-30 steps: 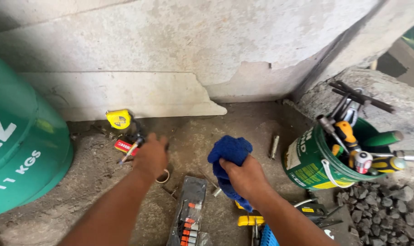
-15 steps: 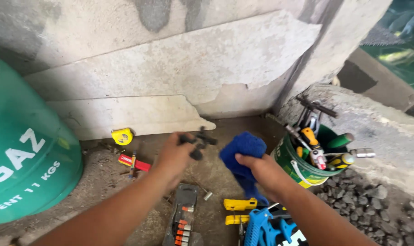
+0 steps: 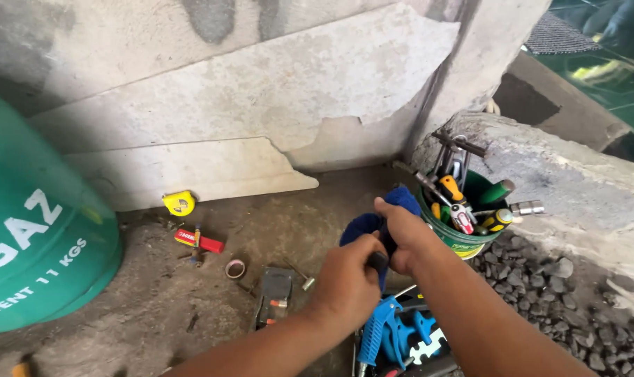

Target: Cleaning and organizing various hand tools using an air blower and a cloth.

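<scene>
Both hands meet at the blue cloth [image 3: 364, 225], just left of the green bucket [image 3: 463, 241]: the right hand [image 3: 404, 237] clenches the cloth from its bucket side, the left hand [image 3: 348, 283] grips a dark part [image 3: 377, 262] pressed into it from below.

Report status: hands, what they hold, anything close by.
Left hand and right hand together, both closed on a dark small part wrapped in the blue cloth. Green tool bucket just right; blue tool below.
</scene>
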